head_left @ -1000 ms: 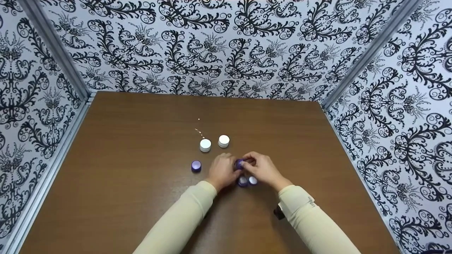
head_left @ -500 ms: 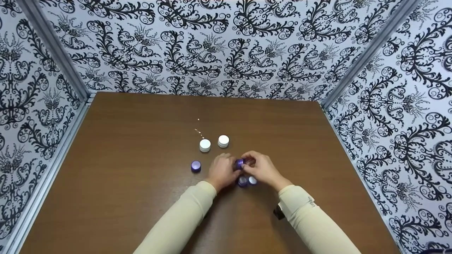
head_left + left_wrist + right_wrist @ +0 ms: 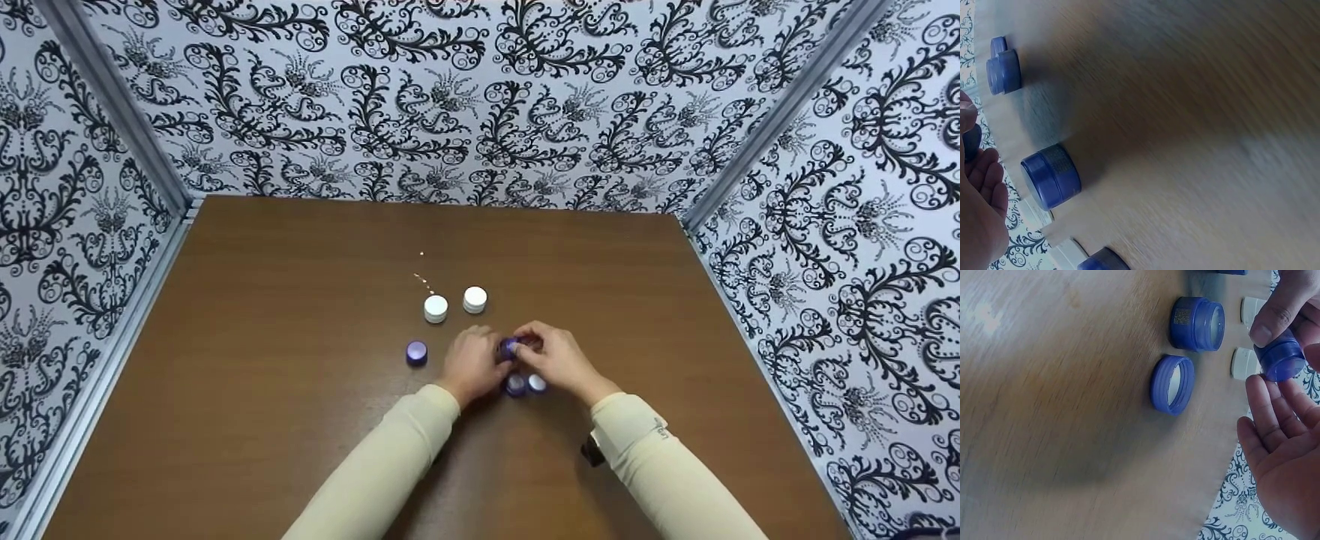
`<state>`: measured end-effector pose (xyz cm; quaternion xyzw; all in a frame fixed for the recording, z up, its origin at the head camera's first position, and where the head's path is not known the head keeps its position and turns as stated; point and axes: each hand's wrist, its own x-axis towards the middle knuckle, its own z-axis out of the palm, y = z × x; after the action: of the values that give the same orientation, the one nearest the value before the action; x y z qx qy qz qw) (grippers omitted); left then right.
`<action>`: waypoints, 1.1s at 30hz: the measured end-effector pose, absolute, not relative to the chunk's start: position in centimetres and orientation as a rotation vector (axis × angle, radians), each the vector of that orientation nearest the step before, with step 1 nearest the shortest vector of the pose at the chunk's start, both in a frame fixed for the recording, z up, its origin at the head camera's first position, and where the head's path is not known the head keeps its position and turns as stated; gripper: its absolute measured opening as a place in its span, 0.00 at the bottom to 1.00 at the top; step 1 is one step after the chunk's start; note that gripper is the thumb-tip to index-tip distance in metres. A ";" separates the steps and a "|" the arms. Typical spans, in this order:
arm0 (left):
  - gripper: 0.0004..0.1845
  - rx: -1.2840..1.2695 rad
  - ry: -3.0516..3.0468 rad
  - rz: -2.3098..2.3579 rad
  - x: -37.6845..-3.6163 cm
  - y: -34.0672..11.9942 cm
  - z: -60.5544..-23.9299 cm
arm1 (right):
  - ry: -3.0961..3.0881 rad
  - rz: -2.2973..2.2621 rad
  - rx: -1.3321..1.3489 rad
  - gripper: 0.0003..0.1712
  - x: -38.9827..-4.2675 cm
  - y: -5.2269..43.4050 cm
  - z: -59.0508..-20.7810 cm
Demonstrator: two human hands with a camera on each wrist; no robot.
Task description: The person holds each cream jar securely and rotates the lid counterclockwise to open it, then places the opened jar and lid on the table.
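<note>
both hands meet over the middle of the brown wooden table (image 3: 300,315). the left hand (image 3: 471,364) and the right hand (image 3: 559,360) together grasp a small round purple plastic jar (image 3: 1282,355), lifted just off the table; the right thumb and fingers pinch its side wall, while the left hand's fingers curl round its other end. just below lie a loose ribbed purple screw lid (image 3: 1172,385), open side up, and an uncapped purple jar (image 3: 1197,323). the held jar looks light, stiff and smooth-walled, so it may slip or spin in the fingers. it is best pinched across the body, with the ribbed lid rim taken for twisting.
</note>
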<state>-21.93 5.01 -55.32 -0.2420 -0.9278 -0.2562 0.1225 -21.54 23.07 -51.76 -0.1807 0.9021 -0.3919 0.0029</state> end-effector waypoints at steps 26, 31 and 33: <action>0.17 -0.730 -2.677 -0.757 -21.9 4.9 -55.2 | 2.784 -1.302 -0.554 0.13 -21.6 23.2 -51.9; 0.17 -0.727 -2.678 -0.753 -21.9 4.9 -55.1 | 2.824 -1.243 -0.513 0.12 -21.5 23.2 -51.9; 0.17 -0.726 -2.675 -0.749 -21.9 4.9 -55.1 | 2.816 -1.241 -0.514 0.11 -21.5 23.2 -51.8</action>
<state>-21.91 4.93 -55.14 -0.2506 -0.9232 -0.2585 0.1347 -21.47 23.15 -51.83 -0.1647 0.9025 -0.3977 0.0106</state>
